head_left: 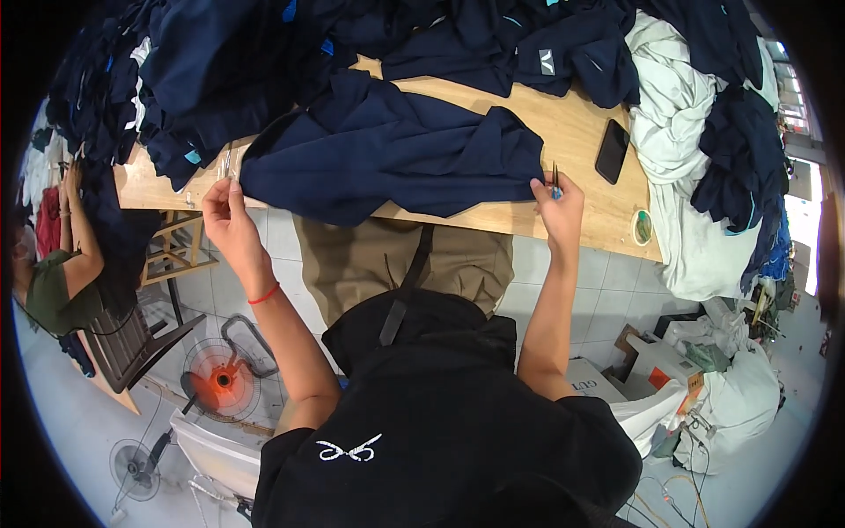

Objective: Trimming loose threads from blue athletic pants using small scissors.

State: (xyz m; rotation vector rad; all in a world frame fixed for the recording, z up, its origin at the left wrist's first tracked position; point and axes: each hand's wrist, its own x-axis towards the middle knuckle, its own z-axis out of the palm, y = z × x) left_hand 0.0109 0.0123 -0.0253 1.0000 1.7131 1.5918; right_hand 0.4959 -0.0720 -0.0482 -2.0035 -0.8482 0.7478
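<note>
A navy blue garment (387,158) lies stretched sideways along the near edge of the wooden table, its folds loose and its lower edge hanging slightly over. At its left end my left hand (231,211) is closed in a pinch on the cloth. My right hand (561,211) grips the right end between thumb and fingers. That same hand also holds a small pair of thread snips (555,176), dark blades pointing up and a bit of blue showing; the rest is hidden in the palm.
Navy garments (458,44) heap along the table's (607,216) far side. Right of the work are a black phone (612,151), a small round dish (642,227) and white cloth (673,132). A co-worker (66,264) is at far left, near a dark chair (132,334) and floor fan (222,378).
</note>
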